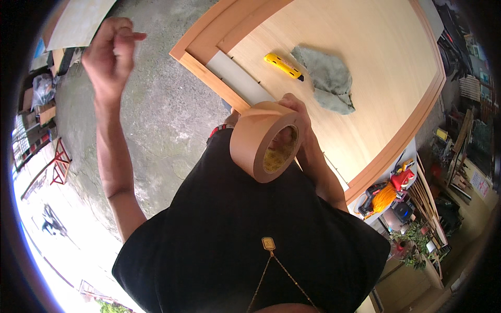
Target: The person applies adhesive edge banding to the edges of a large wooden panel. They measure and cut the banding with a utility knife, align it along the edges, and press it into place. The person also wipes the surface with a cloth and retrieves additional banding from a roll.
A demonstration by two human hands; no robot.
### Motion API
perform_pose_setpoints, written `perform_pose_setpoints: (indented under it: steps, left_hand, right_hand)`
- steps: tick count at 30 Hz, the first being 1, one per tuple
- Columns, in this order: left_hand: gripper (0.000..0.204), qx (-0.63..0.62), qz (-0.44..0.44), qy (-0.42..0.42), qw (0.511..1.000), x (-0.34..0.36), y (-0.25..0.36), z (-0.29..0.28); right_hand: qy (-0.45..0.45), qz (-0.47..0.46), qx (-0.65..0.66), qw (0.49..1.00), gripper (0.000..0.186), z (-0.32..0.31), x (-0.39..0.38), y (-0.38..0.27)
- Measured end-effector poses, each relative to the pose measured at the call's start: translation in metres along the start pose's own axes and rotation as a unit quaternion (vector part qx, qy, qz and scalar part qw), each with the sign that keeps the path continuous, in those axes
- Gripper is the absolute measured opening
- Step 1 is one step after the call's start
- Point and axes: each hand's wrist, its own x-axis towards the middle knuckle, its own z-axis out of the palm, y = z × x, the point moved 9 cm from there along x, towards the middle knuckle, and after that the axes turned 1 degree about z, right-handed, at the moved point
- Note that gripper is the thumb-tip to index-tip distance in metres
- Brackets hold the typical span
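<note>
Stained concrete floor (pixel 156 99) runs beside a pale panel (pixel 391 78) with an orange-brown wooden frame, and cluttered shelves crowd the right rim of the view. A wide roll of brown tape (pixel 251 136) sits in front of the person's black shirt (pixel 235 224), overlapping the panel's near edge; whether it touches that edge I cannot tell. The right hand (pixel 301 110) is closed around the roll's side, with skin showing inside the core. The left hand (pixel 111 55) is raised well apart, over the floor, its fingers seemingly curled; motion blur hides how tightly, and whether it holds anything.

With just one hand on so bulky a roll, a loosened grip could let it drop, denting the wood or rolling onto the concrete. A yellow cutter (pixel 283 67) lies loose on the panel beside a grey-green cloth (pixel 327 79): a careless sweep of the roll could knock it and scratch the pale face. Whether its blade is out is unclear, so reaching for it blindly could cut a finger.
</note>
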Motion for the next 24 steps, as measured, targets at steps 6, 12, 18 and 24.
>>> perform_pose_setpoints:
  steps: [6, 12, 18, 24]
  left_hand:
    - [0.047, -0.175, -0.100, -0.168, 0.965, -0.023, 0.066, 0.088]
    - [0.021, -0.276, -0.103, -0.207, 0.933, -0.046, 0.146, 0.152]
    - [0.012, -0.153, -0.134, -0.119, 0.972, -0.091, 0.196, 0.171]
    - [0.010, -0.075, -0.276, 0.015, 0.958, -0.151, 0.185, 0.172]
  right_hand:
    - [0.009, -0.020, -0.068, 0.997, 0.048, 0.002, -0.014, -0.011]
    - [-0.050, 0.034, 0.020, 0.998, 0.048, -0.013, -0.046, 0.006]
    - [0.071, -0.088, -0.012, 0.993, 0.055, -0.054, -0.099, 0.020]
    - [0.045, -0.494, -0.629, 0.599, 0.070, -0.033, -0.201, 0.024]
